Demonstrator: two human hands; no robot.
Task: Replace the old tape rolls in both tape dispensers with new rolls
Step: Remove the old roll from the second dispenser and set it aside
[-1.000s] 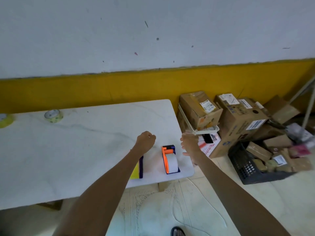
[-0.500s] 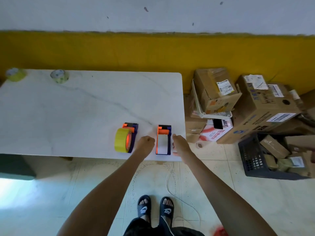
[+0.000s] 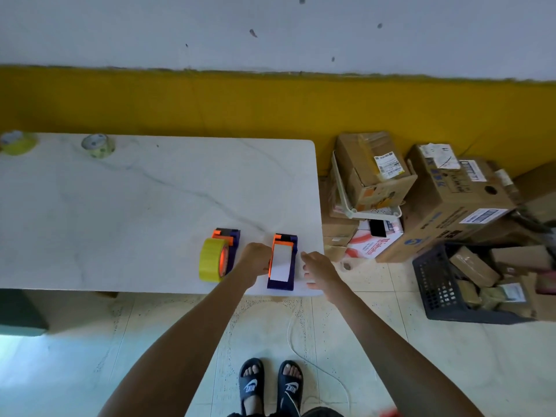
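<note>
Left arm: bare, extended forward from lower frame. Left hand (image 3: 256, 257): curled into a loose fist, knuckles up, fingers hidden beneath. Right arm: bare, extended forward, angled inward from lower right. Right hand (image 3: 319, 269): open, palm down, fingers (image 3: 306, 256) spread and pointing forward-left. Feet: in black slides, side by side, toes forward.

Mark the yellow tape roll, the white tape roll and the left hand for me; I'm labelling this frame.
yellow tape roll (image 3: 211, 264): head view, on its outer band.
white tape roll (image 3: 280, 262): head view, on its white face.
left hand (image 3: 255, 257): head view, on the knuckles.
</note>
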